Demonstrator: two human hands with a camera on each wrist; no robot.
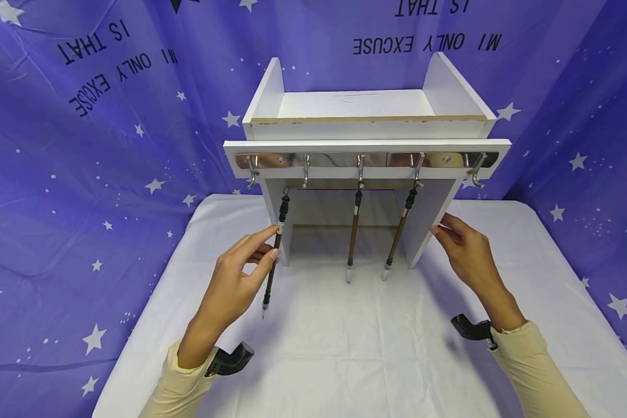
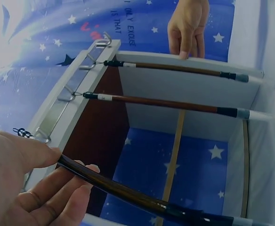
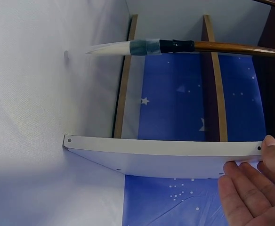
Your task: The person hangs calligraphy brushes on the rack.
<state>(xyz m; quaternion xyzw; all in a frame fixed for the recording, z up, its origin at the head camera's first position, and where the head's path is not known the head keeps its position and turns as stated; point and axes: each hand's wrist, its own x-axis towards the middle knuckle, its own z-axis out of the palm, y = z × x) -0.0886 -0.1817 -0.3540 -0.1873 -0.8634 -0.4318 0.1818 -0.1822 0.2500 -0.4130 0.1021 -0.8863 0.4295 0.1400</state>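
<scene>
My left hand point(image 1: 240, 273) pinches a calligraphy brush point(image 1: 273, 273) by its dark handle between thumb and fingers. The brush hangs tip down, slightly tilted, and its top loop shows between the two leftmost hooks in the head view. My right hand point(image 1: 465, 247) grips the front edge of the white shelf's right side panel point(image 3: 175, 147), thumb on the edge and fingers on the outer face. Two more brushes, a middle one point(image 1: 353, 232) and a right one point(image 1: 400, 232), hang by their loops from hooks on the metal strip point(image 1: 334, 159), white tips down.
The white wooden shelf point(image 1: 368, 130) stands on a white-covered table point(image 1: 339, 360). Free hooks are at the far left point(image 1: 251, 171), second from left point(image 1: 306, 171) and far right point(image 1: 478, 169). Purple star-printed cloth point(image 1: 110, 174) surrounds the table's back and sides.
</scene>
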